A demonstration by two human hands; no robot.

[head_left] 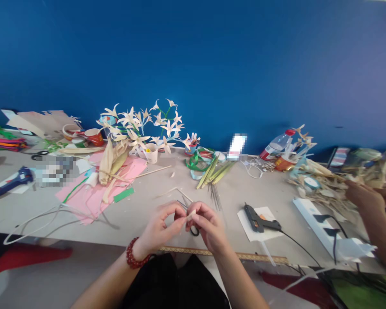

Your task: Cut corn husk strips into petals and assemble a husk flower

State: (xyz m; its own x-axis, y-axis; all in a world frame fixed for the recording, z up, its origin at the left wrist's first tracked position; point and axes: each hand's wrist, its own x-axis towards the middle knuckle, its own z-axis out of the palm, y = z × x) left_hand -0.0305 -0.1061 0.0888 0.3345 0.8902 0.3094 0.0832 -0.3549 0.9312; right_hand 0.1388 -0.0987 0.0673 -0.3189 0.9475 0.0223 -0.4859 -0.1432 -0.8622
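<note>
Just over the front part of the table, my left hand point(165, 223) and my right hand point(209, 225) meet, fingertips pinched together. Between them is a small pale strip of corn husk point(191, 216), held by both. A red bead bracelet point(135, 254) circles my left wrist. Scissors point(194, 231) lie beneath my hands, with one dark handle loop showing and the rest partly covered. Beyond my fingers lie a thin bent pale strip point(183, 194), several thin wires point(215, 196) and green-yellow husk leaves point(209, 174).
White husk flowers point(138, 137) stand in cups at the back. Pink paper point(93, 201) carries dried husks point(107, 163) on the left. A black glue gun point(257, 219) rests on white paper, near a power strip point(318, 229). Another person's hand point(366, 197) touches husks at right. A blue glue gun point(13, 182) lies left.
</note>
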